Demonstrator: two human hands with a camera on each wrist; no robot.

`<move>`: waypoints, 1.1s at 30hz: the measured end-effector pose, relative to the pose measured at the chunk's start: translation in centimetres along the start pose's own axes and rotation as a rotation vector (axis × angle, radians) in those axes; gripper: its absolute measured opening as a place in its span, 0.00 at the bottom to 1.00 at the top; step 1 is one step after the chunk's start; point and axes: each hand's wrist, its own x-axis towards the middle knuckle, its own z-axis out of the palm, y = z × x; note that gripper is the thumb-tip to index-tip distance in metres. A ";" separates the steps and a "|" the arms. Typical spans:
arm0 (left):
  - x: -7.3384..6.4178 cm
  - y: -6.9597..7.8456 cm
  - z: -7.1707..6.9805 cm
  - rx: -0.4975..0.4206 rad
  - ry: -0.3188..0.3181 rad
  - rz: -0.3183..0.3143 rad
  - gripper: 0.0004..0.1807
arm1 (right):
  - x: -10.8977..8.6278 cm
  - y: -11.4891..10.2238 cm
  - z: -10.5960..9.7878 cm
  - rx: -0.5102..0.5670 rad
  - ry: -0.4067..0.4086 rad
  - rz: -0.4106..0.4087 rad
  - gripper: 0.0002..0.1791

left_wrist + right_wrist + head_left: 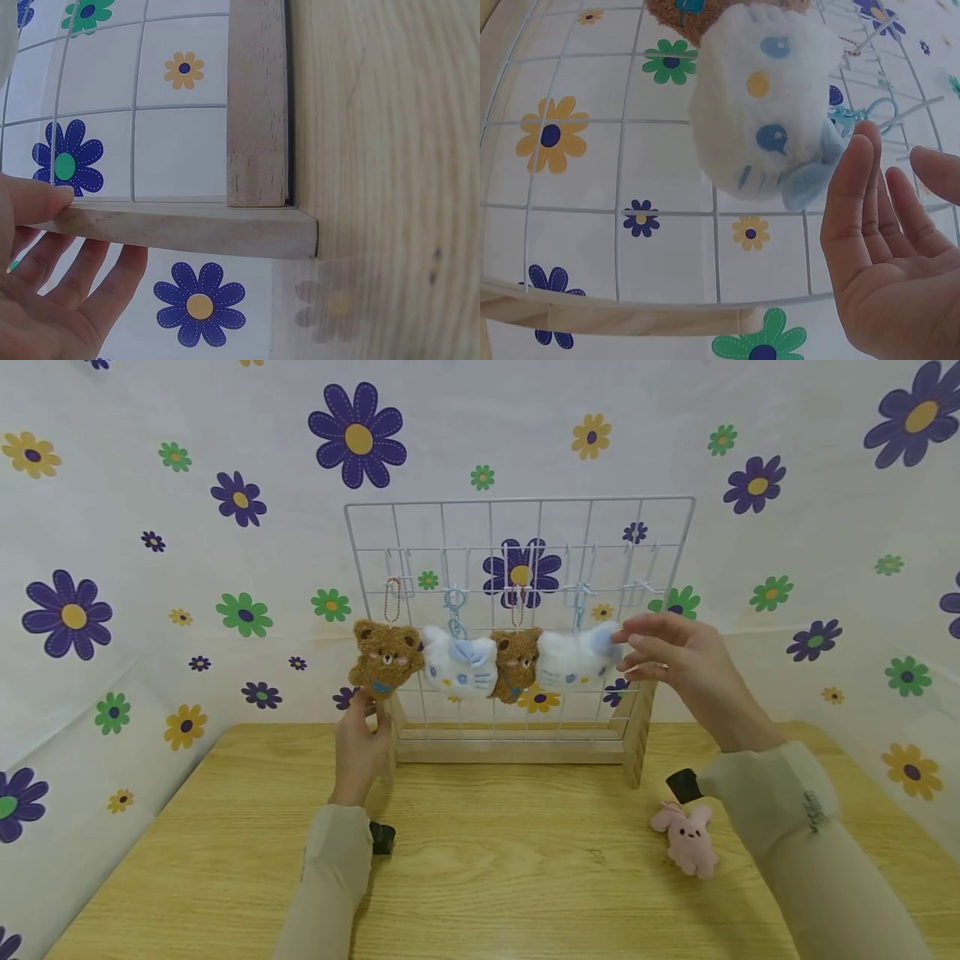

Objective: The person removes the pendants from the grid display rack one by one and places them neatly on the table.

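Two brown bear plush keychains (387, 653) and two white cat plush keychains (459, 667) hang alternately from hooks on a white wire grid rack (517, 500). At the rack's left side my left hand (360, 747) holds the wooden upright (195, 231), thumb on one face and fingers on the other. My right hand (678, 664) is beside the rightmost white cat plush (761, 97), near its blue bow (810, 176). Its fingers are extended and hold nothing; in the right wrist view a small gap separates them from the plush.
A pink plush toy (688, 842) lies on the wooden table (510, 868) at the right, close to my right sleeve. One hook (641, 585) at the rack's right end bears no toy. Flower-patterned cloth (247, 427) stands behind the rack.
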 end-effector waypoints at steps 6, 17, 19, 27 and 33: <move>0.0 0.0 0.1 -0.008 0.008 0.003 0.21 | 0.8 -0.5 0.8 0.024 0.011 0.007 0.20; 0.0 -0.2 -0.1 0.005 0.018 0.009 0.22 | 1.9 -0.8 1.3 0.146 -0.026 -0.019 0.16; -0.1 -0.2 -0.1 0.013 0.017 0.010 0.22 | 2.0 -0.9 1.5 0.168 -0.031 -0.018 0.16; -0.2 -0.2 -0.2 0.014 0.000 -0.005 0.22 | 2.3 -1.4 1.8 0.188 -0.044 0.013 0.18; -0.2 -0.2 0.0 -0.002 0.003 0.002 0.22 | 2.6 -1.5 2.2 0.195 -0.042 0.023 0.17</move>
